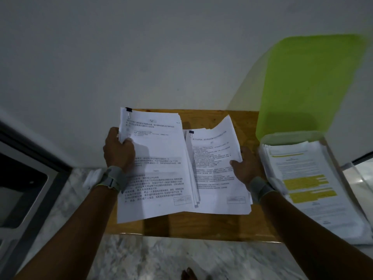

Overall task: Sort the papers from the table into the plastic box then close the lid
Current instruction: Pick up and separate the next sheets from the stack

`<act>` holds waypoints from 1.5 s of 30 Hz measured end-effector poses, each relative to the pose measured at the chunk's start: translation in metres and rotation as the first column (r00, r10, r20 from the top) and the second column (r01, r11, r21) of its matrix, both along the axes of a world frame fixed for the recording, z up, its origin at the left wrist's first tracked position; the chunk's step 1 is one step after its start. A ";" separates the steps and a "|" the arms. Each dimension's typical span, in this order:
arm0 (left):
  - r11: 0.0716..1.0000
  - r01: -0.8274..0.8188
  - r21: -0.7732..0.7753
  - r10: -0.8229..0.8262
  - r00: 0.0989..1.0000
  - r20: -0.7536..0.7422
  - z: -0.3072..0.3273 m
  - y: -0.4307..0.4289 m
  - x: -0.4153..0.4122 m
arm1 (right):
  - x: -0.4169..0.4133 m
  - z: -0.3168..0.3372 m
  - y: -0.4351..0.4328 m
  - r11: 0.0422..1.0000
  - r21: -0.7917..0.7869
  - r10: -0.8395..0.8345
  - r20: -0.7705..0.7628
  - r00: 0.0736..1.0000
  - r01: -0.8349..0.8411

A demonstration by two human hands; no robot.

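My left hand [119, 151] grips the left edge of a clipped stack of printed papers [155, 158], lifted and tilted above the wooden table [222, 225]. A black binder clip sits at that stack's top left corner. My right hand [245, 165] holds the right edge of a second clipped paper stack [216, 172], which lies partly under the first. To the right stands the clear plastic box [292, 136], with several papers inside; the top sheet [306, 178] has yellow highlighted bands. The green lid [310, 81] stands upright behind the box, against the wall.
A white wall rises directly behind the small table. A dark framed object [22, 184] stands at the left on the marble floor [161, 259]. My foot [188, 274] shows at the bottom edge. Both wrists wear grey bands.
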State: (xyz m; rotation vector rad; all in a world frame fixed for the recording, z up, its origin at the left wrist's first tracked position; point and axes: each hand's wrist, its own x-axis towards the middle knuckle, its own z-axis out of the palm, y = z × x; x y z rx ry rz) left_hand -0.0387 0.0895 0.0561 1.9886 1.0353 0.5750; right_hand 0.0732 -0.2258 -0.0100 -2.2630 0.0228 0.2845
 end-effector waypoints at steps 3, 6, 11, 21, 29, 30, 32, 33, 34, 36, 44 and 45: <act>1.000 -0.007 0.013 0.006 1.000 0.029 0.017 -0.015 -0.004 | 0.006 0.018 -0.020 0.988 0.152 -0.017 -0.050 0.999 0.025; 1.000 -0.001 0.027 -0.001 0.998 0.065 0.042 -0.039 -0.006 | 0.016 0.051 -0.050 0.959 0.279 -0.046 -0.048 0.998 0.057; 0.998 0.038 0.041 -0.044 0.984 0.173 0.092 -0.100 0.003 | 0.027 0.117 -0.126 0.932 0.361 -0.058 0.056 0.997 0.034; 0.984 0.081 0.161 -0.120 0.960 0.255 0.138 -0.247 0.039 | 0.035 0.179 -0.287 0.953 0.302 -0.069 0.167 0.983 0.016; 0.987 0.153 0.050 -0.160 0.963 0.215 0.110 -0.321 0.052 | 0.029 0.100 -0.337 0.979 0.201 -0.033 -0.018 0.999 0.036; 0.988 0.154 0.032 -0.157 0.967 0.201 0.105 -0.328 0.055 | 0.029 0.089 -0.334 0.982 0.185 -0.016 -0.056 0.998 0.026; 0.988 0.153 0.001 -0.151 0.976 0.157 0.094 -0.343 0.059 | 0.032 0.069 -0.329 0.989 0.149 0.022 -0.125 0.992 -0.003; 0.988 0.157 -0.018 -0.153 0.980 0.130 0.088 -0.349 0.061 | 0.035 0.061 -0.326 0.992 0.122 0.050 -0.150 0.987 -0.031; 0.986 0.161 -0.037 -0.157 0.982 0.102 0.080 -0.356 0.064 | 0.038 0.055 -0.323 0.993 0.089 0.087 -0.178 0.980 -0.072; 0.983 0.177 -0.057 -0.174 0.983 0.054 0.064 -0.368 0.070 | 0.044 0.048 -0.319 0.985 0.030 0.171 -0.260 0.950 -0.169; 0.965 0.198 -0.171 -0.205 0.979 -0.021 -0.002 -0.425 0.114 | 0.075 0.069 -0.342 0.987 0.071 0.152 -0.117 0.981 -0.145; 0.962 0.198 -0.187 -0.209 0.977 -0.045 -0.010 -0.432 0.119 | 0.078 0.072 -0.345 0.988 0.090 0.132 -0.085 0.988 -0.124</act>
